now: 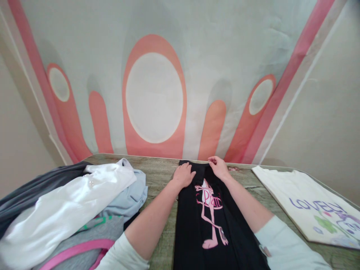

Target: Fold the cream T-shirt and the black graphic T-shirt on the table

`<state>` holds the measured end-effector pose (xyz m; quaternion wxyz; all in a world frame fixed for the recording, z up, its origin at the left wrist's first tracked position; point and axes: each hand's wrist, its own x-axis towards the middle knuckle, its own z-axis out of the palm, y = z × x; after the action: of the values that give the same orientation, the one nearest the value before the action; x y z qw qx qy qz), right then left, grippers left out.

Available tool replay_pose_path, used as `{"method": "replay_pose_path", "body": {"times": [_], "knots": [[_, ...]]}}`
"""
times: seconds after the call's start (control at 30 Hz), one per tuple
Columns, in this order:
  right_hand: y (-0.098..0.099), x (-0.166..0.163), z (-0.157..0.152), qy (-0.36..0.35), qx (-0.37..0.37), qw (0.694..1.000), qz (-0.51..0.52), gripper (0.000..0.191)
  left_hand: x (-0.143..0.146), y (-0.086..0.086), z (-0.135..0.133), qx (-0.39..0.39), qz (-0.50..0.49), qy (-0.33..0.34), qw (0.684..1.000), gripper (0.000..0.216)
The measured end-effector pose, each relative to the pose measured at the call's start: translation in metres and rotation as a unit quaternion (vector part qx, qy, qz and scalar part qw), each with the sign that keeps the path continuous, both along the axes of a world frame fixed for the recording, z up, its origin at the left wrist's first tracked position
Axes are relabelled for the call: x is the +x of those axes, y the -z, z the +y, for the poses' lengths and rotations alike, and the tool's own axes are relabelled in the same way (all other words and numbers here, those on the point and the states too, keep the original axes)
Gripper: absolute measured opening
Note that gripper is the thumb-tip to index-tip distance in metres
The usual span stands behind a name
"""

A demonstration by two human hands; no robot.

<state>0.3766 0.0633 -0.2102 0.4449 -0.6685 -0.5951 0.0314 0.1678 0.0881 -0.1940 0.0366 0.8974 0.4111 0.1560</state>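
A black T-shirt (pixel 191 225) with a pink cartoon figure and pink lettering lies lengthwise before me, its sides folded inward. Part of its far end is turned over, covering the top of the print. My left hand (pixel 183 175) rests on the far left corner of the black cloth, fingers spread over it and thumb pointing right. At the far right corner, my right hand (pixel 219 167) pinches the fabric edge between thumb and fingers.
Left of me is a loose heap of clothes: a white shiny garment (pixel 73 198), a light blue one (pixel 128 197), a dark one (pixel 42 185) and a grey one with pink trim (pixel 87 240). A folded white "LOVELY" shirt (pixel 298 191) lies right on the wooden table (pixel 160 210). Behind stands a patterned wall (pixel 239 48).
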Motion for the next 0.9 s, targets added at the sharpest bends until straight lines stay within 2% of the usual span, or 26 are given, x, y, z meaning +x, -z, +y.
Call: {"method": "replay_pose_path", "body": {"times": [0.17, 0.37, 0.47, 0.67, 0.9], "knots": [[-0.010, 0.022, -0.017, 0.014, -0.022, 0.997, -0.071, 0.025, -0.005, 0.007, 0.007, -0.033, 0.013, 0.011, 0.999, 0.050], [-0.003, 0.043, -0.035, 0.032, -0.050, 0.990, -0.129, 0.023, -0.003, 0.000, 0.002, -0.019, 0.012, 0.016, 1.000, 0.049], [0.000, 0.046, -0.038, 0.026, -0.055, 0.988, -0.145, 0.022, 0.002, -0.004, -0.006, -0.007, 0.010, 0.048, 0.999, 0.045], [0.005, 0.044, -0.038, 0.019, -0.058, 0.985, -0.162, 0.021, 0.009, -0.007, -0.023, -0.045, 0.024, 0.154, 0.987, 0.045], [0.007, 0.041, -0.037, 0.027, -0.060, 0.981, -0.183, 0.023, 0.008, -0.007, -0.023, -0.024, 0.034, 0.171, 0.984, 0.049]]}}
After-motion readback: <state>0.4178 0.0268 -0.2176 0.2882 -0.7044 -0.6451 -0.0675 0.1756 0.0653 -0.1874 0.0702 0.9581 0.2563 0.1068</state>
